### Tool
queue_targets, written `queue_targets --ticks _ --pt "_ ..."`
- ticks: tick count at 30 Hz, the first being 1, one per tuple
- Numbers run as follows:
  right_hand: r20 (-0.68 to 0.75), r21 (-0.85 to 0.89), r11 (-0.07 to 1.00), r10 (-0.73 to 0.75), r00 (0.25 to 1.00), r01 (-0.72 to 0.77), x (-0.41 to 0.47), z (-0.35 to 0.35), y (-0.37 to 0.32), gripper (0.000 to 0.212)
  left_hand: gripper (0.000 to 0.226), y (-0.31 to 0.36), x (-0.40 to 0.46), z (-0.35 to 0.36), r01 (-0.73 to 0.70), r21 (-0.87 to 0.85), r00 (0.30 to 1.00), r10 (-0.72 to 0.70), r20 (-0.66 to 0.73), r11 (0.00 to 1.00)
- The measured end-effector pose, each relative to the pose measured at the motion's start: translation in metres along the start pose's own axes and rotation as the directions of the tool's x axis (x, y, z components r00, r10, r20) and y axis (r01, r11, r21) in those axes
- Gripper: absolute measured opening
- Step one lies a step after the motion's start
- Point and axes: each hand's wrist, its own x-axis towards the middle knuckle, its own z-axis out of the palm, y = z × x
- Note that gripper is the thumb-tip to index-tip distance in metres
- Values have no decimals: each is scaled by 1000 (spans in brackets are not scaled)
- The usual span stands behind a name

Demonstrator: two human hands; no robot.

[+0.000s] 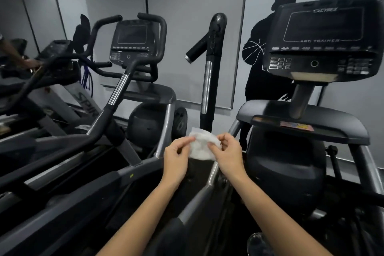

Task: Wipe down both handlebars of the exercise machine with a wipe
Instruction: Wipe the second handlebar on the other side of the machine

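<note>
wipe (pixel 202 145) | white, crumpled, pinched in my left hand (pixel 176 155) grip and right hand (pixel 227 153) grip | handlebar (pixel 209 64) just beyond, untouched

The scene is dimly and evenly lit — no single source can be made out. Straight lines are bowed by wide-angle distortion toward 9 and 3 o'clock. Softness is seen throughout; the console (pixel 324 37) lettering at 2 o'clock is smeared.

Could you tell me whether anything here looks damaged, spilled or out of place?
Nothing stands out. Both hands, left hand and right hand, hold the white wipe below the upright handlebar; no spill or damage is visible.
</note>
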Motion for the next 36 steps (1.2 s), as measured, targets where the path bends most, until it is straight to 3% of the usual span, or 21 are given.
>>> queue_targets --ticks 6,12,15,19,20,23,28,34,36 --pt "-182 -198 979 -82 980 45 46 38 11 10 23 -31 58 6 -82 90 997 81 14 993" --pt "-294 -203 979 -93 951 33 54 43 18 29 27 -41 73 20 -82 174 993 66 94 981" --pt "-287 -137 990 -75 955 37 56 37 19 38 30 -38 68 28 -69 87 995 62 79 994" --pt "-290 -70 997 -39 956 19 51 23 31 14 36 -37 66 37 -50 -3 996 50 68 999" --pt "-273 -94 996 -29 962 4 49 20 37 10 37 -36 66 40 -42 -21 997 43 58 999" --pt "-138 -220 975 -29 990 -2 42 17 54 25 41 -33 68 46 -7 -62 999 10 48 998" --pt "72 -348 926 -130 989 147 39 23 64 44 44 -37 73 45 -4 -53 994 9 104 999" --pt "94 -309 941 -114 989 138 31 32 72 55 22 -33 73 44 -36 -104 995 45 86 994" --pt "94 -300 944 -116 989 139 31 33 73 55 24 -25 77 47 -68 -111 996 73 45 992"
